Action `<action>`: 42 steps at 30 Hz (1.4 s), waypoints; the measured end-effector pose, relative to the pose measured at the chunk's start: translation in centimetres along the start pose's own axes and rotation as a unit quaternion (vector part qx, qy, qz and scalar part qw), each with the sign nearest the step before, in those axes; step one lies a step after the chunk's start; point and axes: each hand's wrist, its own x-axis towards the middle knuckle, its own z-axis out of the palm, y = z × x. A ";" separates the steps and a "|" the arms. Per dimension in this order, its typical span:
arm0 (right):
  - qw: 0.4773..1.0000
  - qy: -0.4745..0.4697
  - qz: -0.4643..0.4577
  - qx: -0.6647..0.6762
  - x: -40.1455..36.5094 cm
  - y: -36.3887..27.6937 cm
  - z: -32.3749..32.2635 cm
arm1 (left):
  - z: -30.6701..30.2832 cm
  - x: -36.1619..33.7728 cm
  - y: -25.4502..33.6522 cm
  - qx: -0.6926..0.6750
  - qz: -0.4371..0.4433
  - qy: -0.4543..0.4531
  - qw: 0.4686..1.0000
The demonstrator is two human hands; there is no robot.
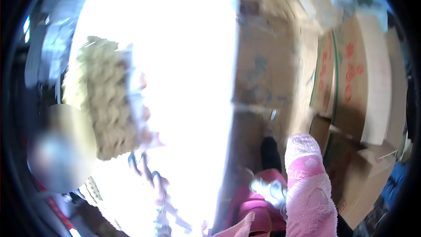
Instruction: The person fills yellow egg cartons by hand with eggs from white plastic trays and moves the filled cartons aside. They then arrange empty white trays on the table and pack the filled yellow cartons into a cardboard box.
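A fluffy pink sleeve reaches up from the bottom right, beside the cardboard boxes. Its pale cuff ends near the lower box, and no fingers show beyond it, so my right hand is hidden. Another pink fluffy edge shows at the bottom centre; my left hand does not appear. Glare washes out most of the white tabletop. On its left part stands a stack of moulded, bumpy egg trays. Blurred dark-edged shapes lie in front of the stack, too smeared to name.
A person is at the far left, beside the trays. Cardboard boxes with red print stand along the right, with another open carton below. Flattened cardboard covers the floor past the table edge. A dark shoe shows there.
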 end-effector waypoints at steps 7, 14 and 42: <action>0.949 -0.086 -0.229 -0.199 -17.1 -15.1 3.8 | -5.7 -3.6 -0.4 -0.148 0.121 0.215 0.958; 0.959 -0.099 -0.167 -0.208 -28.3 -35.5 -2.3 | -17.5 -35.0 -13.7 -0.374 -0.093 0.261 0.885; 0.882 -0.364 -0.255 0.157 -3.8 -67.3 2.1 | -15.2 -49.4 -36.0 -0.312 -0.459 0.209 0.805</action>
